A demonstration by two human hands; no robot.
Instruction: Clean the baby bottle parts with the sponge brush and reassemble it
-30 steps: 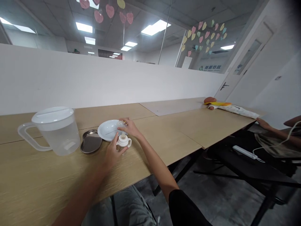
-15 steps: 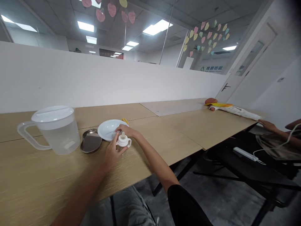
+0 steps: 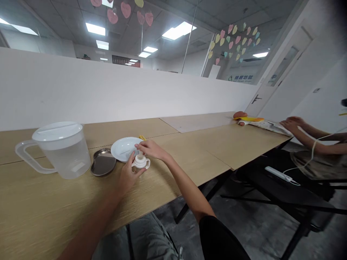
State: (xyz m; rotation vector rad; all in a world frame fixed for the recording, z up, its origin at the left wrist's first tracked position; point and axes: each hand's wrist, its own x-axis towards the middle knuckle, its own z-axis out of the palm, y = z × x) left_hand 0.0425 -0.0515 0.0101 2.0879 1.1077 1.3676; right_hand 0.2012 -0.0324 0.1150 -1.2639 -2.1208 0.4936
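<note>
Fingers of the left hand [image 3: 127,178] grasp the near-upright baby bottle [image 3: 140,162]; its nipple [image 3: 140,156] lies just nearside of the right hand [image 3: 153,149], whose grip is unclear.

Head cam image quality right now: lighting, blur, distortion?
Head view: wide-angle distortion, door leans steeply; top right corner dark; ceiling lights blown out; soft shadow on table beside left forearm, which looks soft; clear item at right hand too faint to identify.
</note>
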